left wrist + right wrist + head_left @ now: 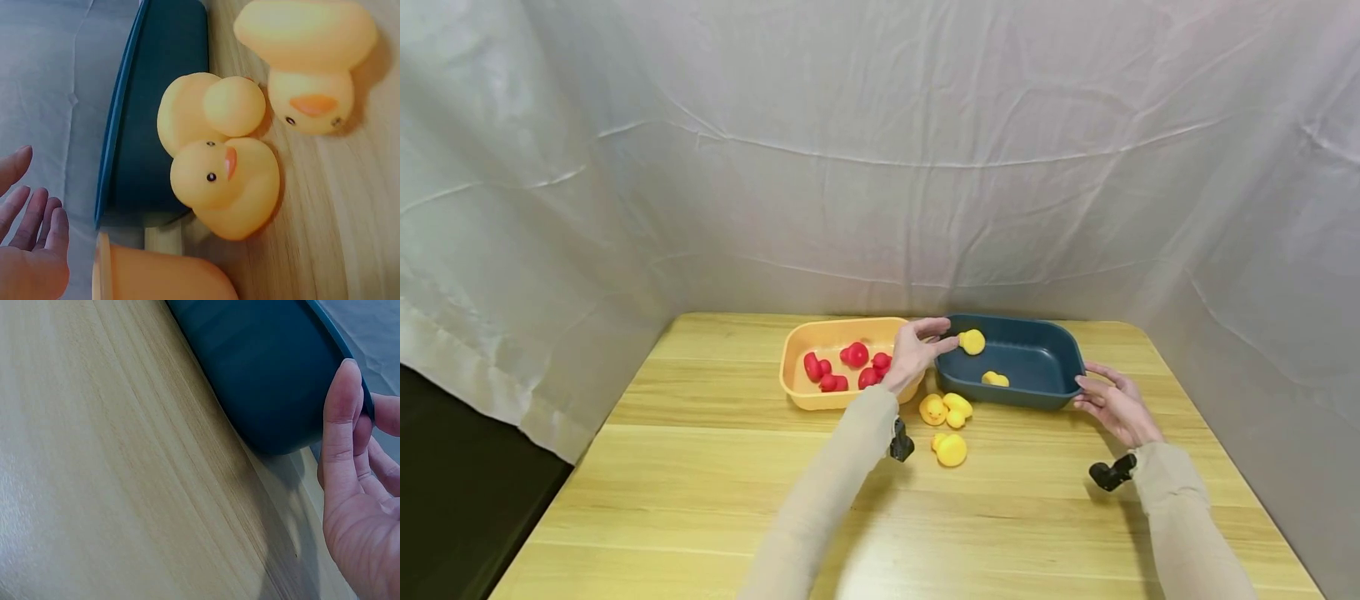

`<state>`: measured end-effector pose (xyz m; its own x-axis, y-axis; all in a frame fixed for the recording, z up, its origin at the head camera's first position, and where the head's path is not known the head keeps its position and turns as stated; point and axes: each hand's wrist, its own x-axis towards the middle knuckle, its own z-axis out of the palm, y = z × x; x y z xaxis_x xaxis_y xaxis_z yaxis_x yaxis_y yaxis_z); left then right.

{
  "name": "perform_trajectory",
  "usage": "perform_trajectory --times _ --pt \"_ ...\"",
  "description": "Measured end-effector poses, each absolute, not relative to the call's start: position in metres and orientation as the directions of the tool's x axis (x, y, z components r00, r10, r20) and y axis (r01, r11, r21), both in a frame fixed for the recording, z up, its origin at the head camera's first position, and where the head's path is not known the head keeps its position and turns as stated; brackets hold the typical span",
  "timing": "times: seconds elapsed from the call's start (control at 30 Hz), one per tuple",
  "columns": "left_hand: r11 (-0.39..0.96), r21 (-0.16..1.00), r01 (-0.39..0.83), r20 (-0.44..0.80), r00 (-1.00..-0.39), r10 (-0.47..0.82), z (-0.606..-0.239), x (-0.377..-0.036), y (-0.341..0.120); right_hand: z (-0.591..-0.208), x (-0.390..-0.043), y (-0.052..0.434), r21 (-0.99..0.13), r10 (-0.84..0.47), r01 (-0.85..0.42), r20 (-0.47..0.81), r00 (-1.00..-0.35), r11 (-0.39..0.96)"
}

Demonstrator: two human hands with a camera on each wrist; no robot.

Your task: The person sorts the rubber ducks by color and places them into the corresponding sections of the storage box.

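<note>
Yellow duck (972, 342) looks light, soft, squashy w/ smooth skin; grip round body; left hand (914, 350) open, fingers relaxed beside it; right hand (1112, 404) pinches blue bin (1067, 367) rim.

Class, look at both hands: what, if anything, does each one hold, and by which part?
The right hand grips the blue tub by its right-end rim. The left hand is open, holding nothing; a yellow duck sits just beyond its fingers.

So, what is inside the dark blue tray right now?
The dark blue tray holds one yellow duck on its floor. A second yellow duck sits at the left hand's open fingertips, over the tray. The near wall hides some floor.
</note>
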<state>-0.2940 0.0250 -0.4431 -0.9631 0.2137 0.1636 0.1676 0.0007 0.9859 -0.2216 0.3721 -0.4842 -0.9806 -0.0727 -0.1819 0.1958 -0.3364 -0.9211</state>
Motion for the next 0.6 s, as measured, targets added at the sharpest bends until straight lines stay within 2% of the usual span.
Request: perform_trajectory --times 0.6 --pt "0.132 0.950 0.283 0.229 -0.919 0.321 -0.447 -0.269 -0.022 -0.486 -0.221 0.371 -0.921 -0.070 0.194 -0.181 -0.981 -0.337"
